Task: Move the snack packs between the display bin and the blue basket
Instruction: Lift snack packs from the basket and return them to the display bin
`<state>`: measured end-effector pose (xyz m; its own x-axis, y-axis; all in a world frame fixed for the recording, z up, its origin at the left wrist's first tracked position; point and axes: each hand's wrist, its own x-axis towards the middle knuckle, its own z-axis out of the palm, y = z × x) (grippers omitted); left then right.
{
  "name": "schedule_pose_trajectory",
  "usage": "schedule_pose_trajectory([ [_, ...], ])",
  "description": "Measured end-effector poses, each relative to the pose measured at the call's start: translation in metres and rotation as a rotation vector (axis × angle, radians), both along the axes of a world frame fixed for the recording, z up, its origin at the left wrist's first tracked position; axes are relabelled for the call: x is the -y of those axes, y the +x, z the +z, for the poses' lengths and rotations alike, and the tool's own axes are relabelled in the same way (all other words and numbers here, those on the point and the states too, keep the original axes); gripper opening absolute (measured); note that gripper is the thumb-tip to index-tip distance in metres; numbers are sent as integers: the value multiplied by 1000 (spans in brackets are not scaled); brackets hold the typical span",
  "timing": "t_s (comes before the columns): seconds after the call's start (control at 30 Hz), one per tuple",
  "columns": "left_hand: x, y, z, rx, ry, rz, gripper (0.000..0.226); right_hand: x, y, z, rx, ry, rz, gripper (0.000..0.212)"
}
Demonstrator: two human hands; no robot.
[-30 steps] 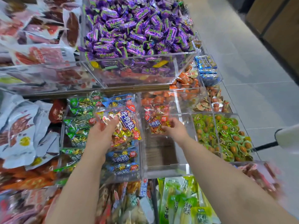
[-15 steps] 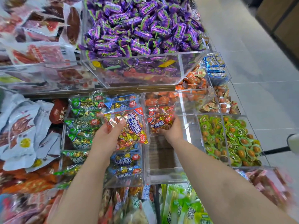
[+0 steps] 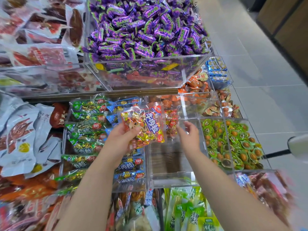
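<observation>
The left hand (image 3: 121,140) grips a pack (image 3: 145,127). The pack is red and gold with a blue label. The hand holds it by its lower left side, up in the air, over the wall between two clear bins.

The right hand (image 3: 190,135) is open. Its fingers are loose and hold nothing. It is over the bin (image 3: 173,178) just right of the pack. A few red packs (image 3: 171,122) lie at the far end of that bin, close to the right hand's fingertips. I cannot tell if they touch. Brown wood shows through the bin's floor.

The bin on the left holds green packs (image 3: 83,130) and blue packs (image 3: 130,165). On the right is a bin of green egg snacks (image 3: 230,144). Higher up, a big bin holds purple sweets (image 3: 146,30).
</observation>
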<state>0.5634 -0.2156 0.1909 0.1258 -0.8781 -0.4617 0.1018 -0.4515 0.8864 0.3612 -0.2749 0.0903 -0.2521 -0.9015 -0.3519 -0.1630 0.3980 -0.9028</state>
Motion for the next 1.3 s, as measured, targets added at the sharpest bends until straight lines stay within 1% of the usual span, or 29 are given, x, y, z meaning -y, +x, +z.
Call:
schedule_pose_trajectory([
  [0.03, 1, -4, 0, 19, -7, -35, 15, -4, 0, 14, 215, 3, 21, 17],
  [0.07, 2, -9, 0, 54, -14, -77, 15, -8, 1, 26, 434, 36, 86, 10],
  [0.1, 3, -13, 0, 97, -22, -129, 15, -11, 1, 36, 602, 60, 177, 9],
  [0.13, 3, -17, 0, 143, -22, -185, 14, -14, 0, 45, 679, 69, 278, 15],
  [0.17, 4, -21, 1, 184, -15, -235, 15, -16, 0, 50, 698, 58, 357, 27],
  [0.2, 5, -25, 1, 213, -9, -273, 16, -18, -2, 54, 674, 45, 416, 39],
  [0.23, 5, -27, 1, 240, -7, -296, 18, -19, -5, 56, 627, 35, 454, 47],
  [0.27, 5, -29, 1, 272, -12, -307, 18, -19, -8, 57, 572, 33, 466, 51],
  [0.33, 5, -32, 2, 325, -49, -291, 17, -15, -16, 54, 509, 17, 418, 51],
  [0.37, 5, -32, 2, 355, -72, -253, 18, -14, -21, 51, 519, 6, 367, 49],
  [0.43, 5, -29, 2, 469, -93, -123, 18, -12, -28, 45, 568, -9, 252, 46],
  [0.47, 5, -26, 2, 535, -82, -68, 16, -11, -31, 40, 547, -6, 217, 44],
  [0.5, 5, -24, 2, 596, -56, -54, 14, -11, -33, 36, 489, 5, 212, 43],
  [0.53, 5, -22, 0, 652, -27, -92, 14, -12, -35, 32, 411, 23, 228, 42],
  [0.6, 2, -24, -5, 746, 6, -229, 16, -9, -37, 24, 200, 42, 336, 40],
  [0.67, 0, -28, -10, 828, -9, -272, 18, -3, -37, 20, -139, 10, 543, 37],
  [0.73, -1, -31, -15, 920, -9, -282, 20, 7, -34, 19, -528, -59, 800, 45],
  [0.77, -1, -32, -17, 963, 13, -304, 21, 11, -31, 20, -648, -85, 890, 51],
  [0.8, -1, -34, -20, 983, 38, -327, 22, 14, -28, 21, -697, -90, 937, 56],
  [0.83, -2, -36, -23, 983, 54, -344, 23, 16, -26, 21, -706, -79, 952, 59],
  [0.9, -3, -37, -28, 979, 52, -366, 15, 18, -21, 20, -756, -76, 956, 58],
  [0.93, -4, -38, -29, 990, 48, -385, 12, 18, -18, 19, -827, -92, 980, 56],
  [0.97, -3, -38, -30, 1003, 52, -407, 17, 19, -14, 17, -923, -130, 1017, 54],
  [1.03, -2, -36, -31, 1007, 59, -437, 23, 21, -2, 13, -1119, -275, 1088, 53],
  [1.1, -2, -35, -32, 1002, 61, -448, 27, 24, 8, 8, -1191, -443, 1078, 54],
  [1.13, -2, -34, -32, 1002, 62, -450, 30, 25, 11, 6, -1187, -501, 1046, 55],
  [1.2, -2, -33, -32, 982, 60, -451, 34, 26, 7, -1, -1123, -528, 909, 60],
  [1.27, -2, -32, -33, 959, 53, -451, 34, 19, -1, -13, -1013, -472, 657, 75],
  [1.3, -2, -32, -33, 957, 55, -455, 35, 15, -5, -20, -936, -393, 525, 84],
])
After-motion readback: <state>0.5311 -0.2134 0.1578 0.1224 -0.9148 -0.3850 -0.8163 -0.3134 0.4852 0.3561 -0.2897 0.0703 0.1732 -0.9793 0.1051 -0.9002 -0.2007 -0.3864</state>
